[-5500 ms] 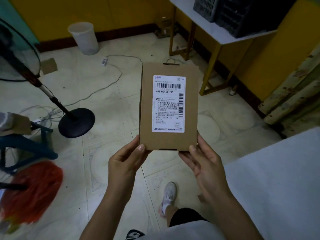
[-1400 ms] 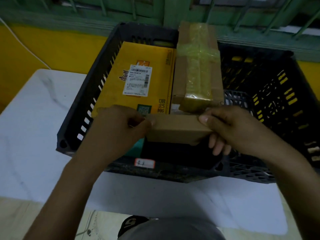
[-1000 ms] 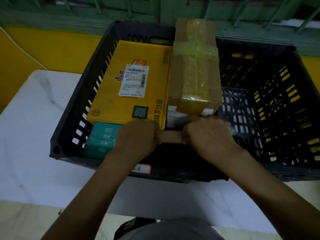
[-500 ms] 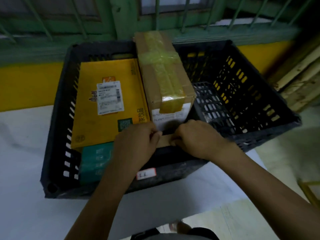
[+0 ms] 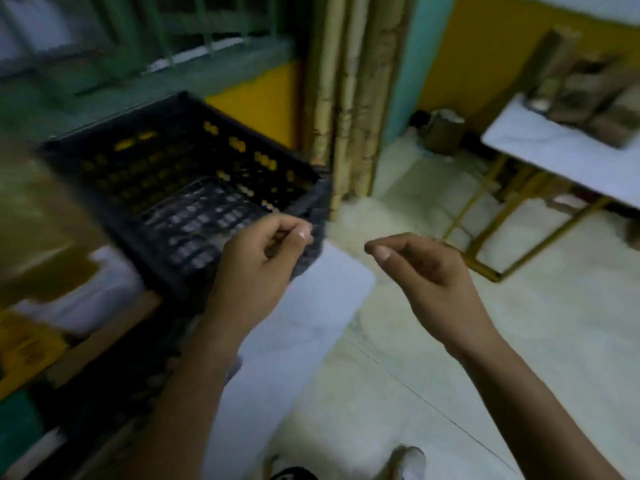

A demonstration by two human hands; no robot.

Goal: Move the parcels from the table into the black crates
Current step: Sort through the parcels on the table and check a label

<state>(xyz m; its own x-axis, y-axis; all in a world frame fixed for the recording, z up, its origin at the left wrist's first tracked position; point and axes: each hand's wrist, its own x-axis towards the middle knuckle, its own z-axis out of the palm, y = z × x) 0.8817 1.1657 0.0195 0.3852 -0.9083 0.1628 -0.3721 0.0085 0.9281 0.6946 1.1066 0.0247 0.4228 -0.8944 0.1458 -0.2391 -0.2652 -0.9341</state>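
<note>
The black crate (image 5: 194,157) stands on a white table (image 5: 304,317) at the left, and its right half shows a bare mesh floor. Blurred parcels fill its left side: a taped brown box (image 5: 31,216), a yellow box (image 5: 24,348) and a teal box (image 5: 14,424). My left hand (image 5: 263,261) hovers over the crate's near right corner with fingers loosely curled, holding nothing. My right hand (image 5: 426,268) hangs in the air to the right of the crate, over the floor, also loosely curled and holding nothing. More brown parcels (image 5: 588,98) lie on a second white table (image 5: 554,157) at the far right.
Bamboo poles (image 5: 349,98) lean in the corner just behind the crate. A small bin (image 5: 443,133) stands on the tiled floor (image 5: 485,341) between the two tables. The second table has yellow metal legs (image 5: 485,209). My shoes (image 5: 405,462) show at the bottom edge.
Both hands have let go of the flat brown parcel and lifted out of the crate. The view has swung to the right, towards the second table.
</note>
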